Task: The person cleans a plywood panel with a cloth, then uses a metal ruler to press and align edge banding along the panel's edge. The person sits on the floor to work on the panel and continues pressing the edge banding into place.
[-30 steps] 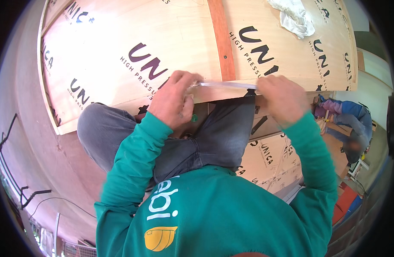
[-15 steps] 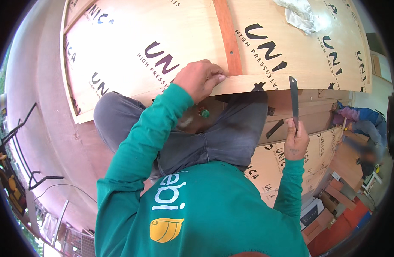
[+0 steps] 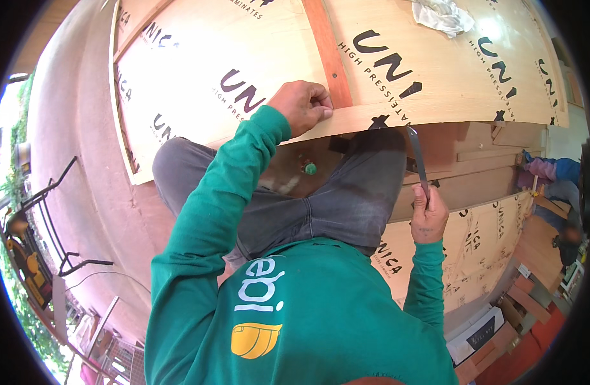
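Observation:
Across my lap lies a large wooden panel [image 3: 423,77] with black lettering, a light wood strip [image 3: 359,122] along its near edge. My left hand [image 3: 301,106] rests at that edge, fingers curled and closed, beside a reddish wood batten [image 3: 324,48]. Whatever those fingers pinch, if anything, is hidden. In my right hand [image 3: 429,215], closed around its lower end, is a flat dark metal blade [image 3: 418,154] with a hole at its tip. The blade points away from me, its tip just below the panel's near edge.
A crumpled white cloth [image 3: 442,17] lies on the panel's far right. Between my legs is a small green object [image 3: 309,168]. Another lettered panel [image 3: 462,247] is at my right. Farther right, a person [image 3: 558,186] is low down. A black metal frame [image 3: 42,199] stands left.
My right hand has moved left with the blade, whose tip has dropped nearer to me and tilted. The left hand stays at the panel edge, fingers curled more. The whole view has shifted slightly.

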`<state>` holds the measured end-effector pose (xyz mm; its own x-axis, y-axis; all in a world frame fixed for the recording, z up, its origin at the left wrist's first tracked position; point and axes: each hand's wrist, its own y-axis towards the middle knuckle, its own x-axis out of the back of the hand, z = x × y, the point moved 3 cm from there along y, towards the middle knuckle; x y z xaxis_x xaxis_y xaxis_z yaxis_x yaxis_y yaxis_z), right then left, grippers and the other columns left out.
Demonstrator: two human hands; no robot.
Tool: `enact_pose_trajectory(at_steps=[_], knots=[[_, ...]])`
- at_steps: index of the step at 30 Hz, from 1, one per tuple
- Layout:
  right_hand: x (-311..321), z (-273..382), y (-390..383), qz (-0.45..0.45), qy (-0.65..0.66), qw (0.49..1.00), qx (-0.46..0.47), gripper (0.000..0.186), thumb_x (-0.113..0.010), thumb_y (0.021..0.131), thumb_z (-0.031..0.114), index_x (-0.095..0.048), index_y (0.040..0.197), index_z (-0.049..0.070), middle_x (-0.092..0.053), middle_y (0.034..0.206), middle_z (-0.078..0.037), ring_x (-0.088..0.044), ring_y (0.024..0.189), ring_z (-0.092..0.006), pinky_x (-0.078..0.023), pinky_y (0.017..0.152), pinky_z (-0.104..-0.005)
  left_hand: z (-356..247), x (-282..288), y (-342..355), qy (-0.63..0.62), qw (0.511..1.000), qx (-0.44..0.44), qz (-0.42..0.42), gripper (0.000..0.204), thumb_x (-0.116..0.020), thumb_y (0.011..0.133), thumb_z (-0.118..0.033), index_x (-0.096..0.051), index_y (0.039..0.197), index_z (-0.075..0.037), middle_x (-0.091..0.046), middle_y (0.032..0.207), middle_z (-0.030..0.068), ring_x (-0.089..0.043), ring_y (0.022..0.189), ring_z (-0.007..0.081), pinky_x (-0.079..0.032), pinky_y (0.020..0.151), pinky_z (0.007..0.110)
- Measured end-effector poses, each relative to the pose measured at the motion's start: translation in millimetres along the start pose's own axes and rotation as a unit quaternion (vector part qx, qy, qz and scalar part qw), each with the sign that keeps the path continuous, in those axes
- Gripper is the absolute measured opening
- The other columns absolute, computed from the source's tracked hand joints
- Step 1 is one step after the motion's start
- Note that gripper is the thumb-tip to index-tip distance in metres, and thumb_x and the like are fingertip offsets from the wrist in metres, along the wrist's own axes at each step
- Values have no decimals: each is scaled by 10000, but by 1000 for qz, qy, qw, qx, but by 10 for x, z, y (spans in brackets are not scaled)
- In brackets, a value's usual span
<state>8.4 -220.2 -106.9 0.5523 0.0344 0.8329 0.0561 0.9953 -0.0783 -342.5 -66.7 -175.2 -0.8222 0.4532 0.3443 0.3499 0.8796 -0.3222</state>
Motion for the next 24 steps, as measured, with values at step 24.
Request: enact_pose_trajectory(at_steps=[24], knots=[[-95, -134, -78, -2, 3, 1000, -20, 306, -646, 1139, 291, -727, 1078, 2, -686, 858, -128, -636, 746, -254, -523, 725, -388, 588, 581, -393, 10, 963, 2, -270, 126, -770, 1001, -127, -737, 1060, -20, -750, 937, 98, -688, 861, 211, -572, 821, 373]])
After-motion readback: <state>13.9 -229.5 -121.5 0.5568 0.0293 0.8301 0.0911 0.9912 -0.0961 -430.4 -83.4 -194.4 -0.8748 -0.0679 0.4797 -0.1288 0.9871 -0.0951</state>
